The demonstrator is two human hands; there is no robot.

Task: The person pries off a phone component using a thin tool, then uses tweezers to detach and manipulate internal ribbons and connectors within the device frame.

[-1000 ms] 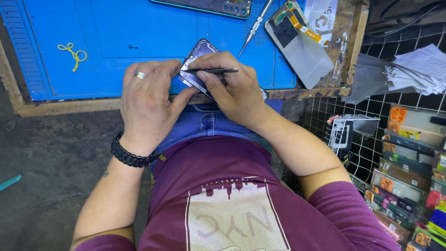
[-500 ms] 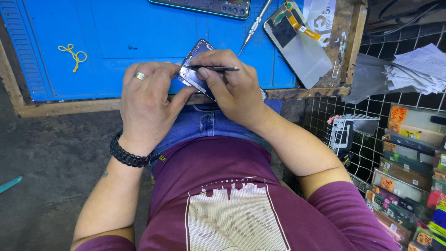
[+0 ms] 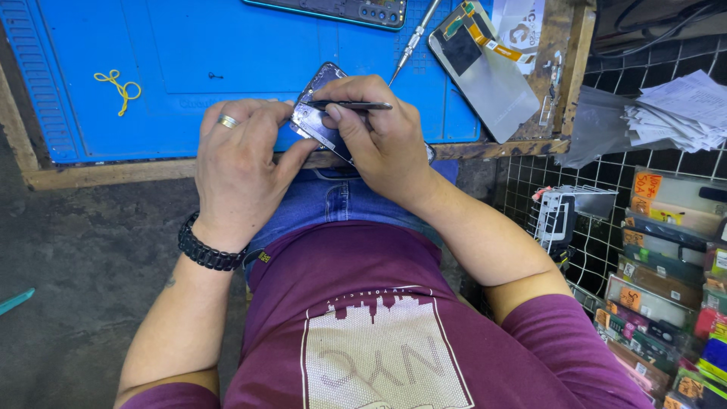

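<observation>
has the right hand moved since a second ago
No. The right hand sits at the same spot on the near edge of the blue mat, holding the tweezers over the phone, just as before.

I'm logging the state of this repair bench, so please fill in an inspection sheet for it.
Surface: blue mat on a wooden bench.
Job's things: opened phone at the bench edge, tweezers laid across it.
Clutter: screwdriver, loose screen, dark phone, yellow band.
Grips: left hand steadies the phone; right hand pinches the tweezers.
Cables: orange flex on the screen.
Surroundings: wire rack, packaged parts, papers.
</observation>
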